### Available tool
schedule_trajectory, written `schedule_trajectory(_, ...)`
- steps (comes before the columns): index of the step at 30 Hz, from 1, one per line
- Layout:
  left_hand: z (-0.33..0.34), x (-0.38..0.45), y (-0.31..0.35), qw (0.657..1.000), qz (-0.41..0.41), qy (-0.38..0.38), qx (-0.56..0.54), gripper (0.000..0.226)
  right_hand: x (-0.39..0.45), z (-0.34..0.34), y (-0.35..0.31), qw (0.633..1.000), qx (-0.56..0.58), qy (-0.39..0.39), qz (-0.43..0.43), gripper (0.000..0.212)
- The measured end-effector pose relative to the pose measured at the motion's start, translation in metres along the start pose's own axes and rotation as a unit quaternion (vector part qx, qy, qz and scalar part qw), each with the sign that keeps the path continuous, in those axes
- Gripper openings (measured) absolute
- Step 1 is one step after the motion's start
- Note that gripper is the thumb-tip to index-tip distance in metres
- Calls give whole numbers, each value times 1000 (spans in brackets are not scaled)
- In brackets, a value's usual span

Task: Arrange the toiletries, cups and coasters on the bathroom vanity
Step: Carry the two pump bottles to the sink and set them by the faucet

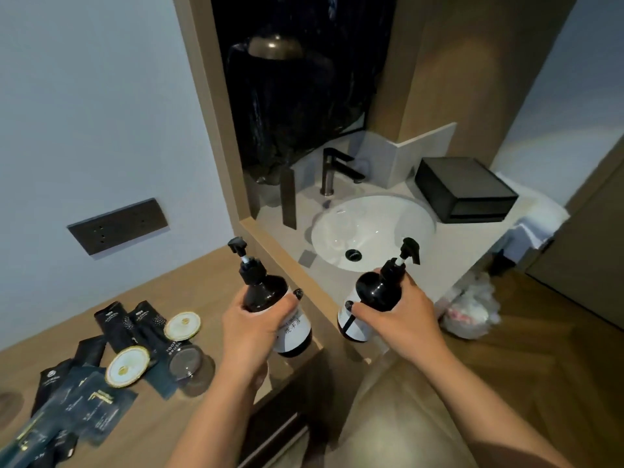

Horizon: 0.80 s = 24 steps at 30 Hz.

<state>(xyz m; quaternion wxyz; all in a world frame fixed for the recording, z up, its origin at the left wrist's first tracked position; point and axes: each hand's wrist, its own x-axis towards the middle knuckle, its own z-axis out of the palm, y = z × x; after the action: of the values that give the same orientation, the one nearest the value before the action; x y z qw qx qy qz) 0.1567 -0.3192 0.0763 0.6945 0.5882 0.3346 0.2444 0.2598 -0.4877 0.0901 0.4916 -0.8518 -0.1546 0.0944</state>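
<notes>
Black toiletry sachets (114,324), two gold-rimmed round white coasters (182,325) and an upturned clear glass cup (186,361) are lying on the wooden counter (189,282). The left hand (251,327) is gripping a dark pump bottle (270,298); the right hand (400,314) is clutching its twin (374,295), both hovering before the white oval sink (373,231).

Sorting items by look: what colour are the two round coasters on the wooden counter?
White with gold rims, seen in the head view: one coaster, the other coaster.
</notes>
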Motion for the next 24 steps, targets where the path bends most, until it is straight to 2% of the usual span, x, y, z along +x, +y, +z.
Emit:
schedule_trajectory(7,129,-29,-16,999,-5,14,-40,11,27,-117,36,998,62,20,0,39)
schedule_trajectory(11,178,-31,-19,999,-37,19,-30,24,44,-154,52,997,71,18,3,39)
schedule_trajectory(14,206,-23,-22,999,-33,14,4,32,63,-170,66,998,67,13,11,42)
schedule_trajectory(18,235,-2,-24,999,-21,18,47,48,94,-176,80,998,47,18,31,61)
schedule_trajectory(24,275,71,-24,998,-19,21,55,52,167,-178,81,1000,1,-18,16,45)
